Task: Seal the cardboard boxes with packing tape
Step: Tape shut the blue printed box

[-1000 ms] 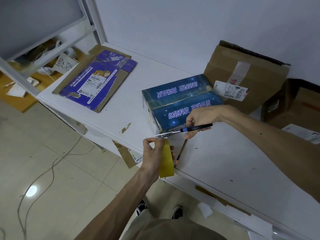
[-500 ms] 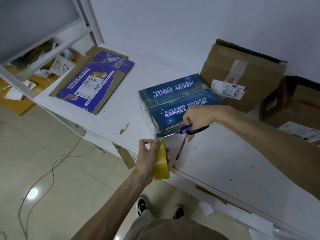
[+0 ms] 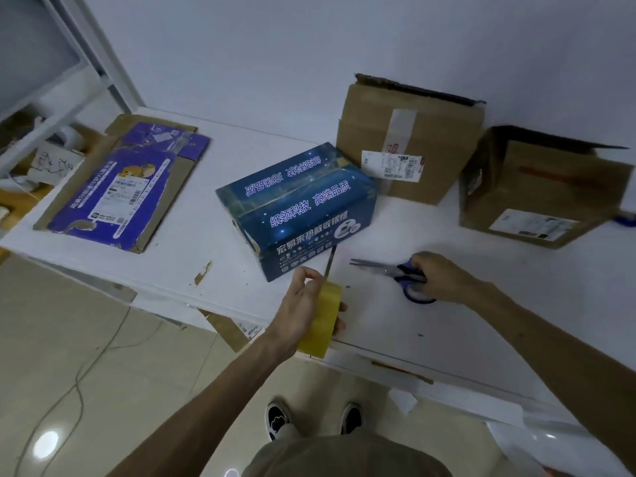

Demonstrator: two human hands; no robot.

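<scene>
A dark blue printed box [image 3: 299,208] lies closed in the middle of the white table [image 3: 447,321], its near end toward me. My left hand [image 3: 303,304] grips a yellowish roll of packing tape [image 3: 323,321] at the table's front edge, just below the box. A thin strip of tape [image 3: 329,261] runs from the roll up to the box's near end. To the right, my right hand [image 3: 444,277] holds blue-handled scissors [image 3: 395,273] low over the table, blades pointing left.
Two brown cardboard boxes stand behind: one [image 3: 409,146] with a shipping label against the wall, another [image 3: 540,191] at the far right with an open flap. A flattened purple carton [image 3: 124,191] lies at the left. White shelf posts [image 3: 99,53] rise at the far left.
My right hand has carried the scissors from the tape at the box's near end to the right and down to the table. My left hand still grips the roll.
</scene>
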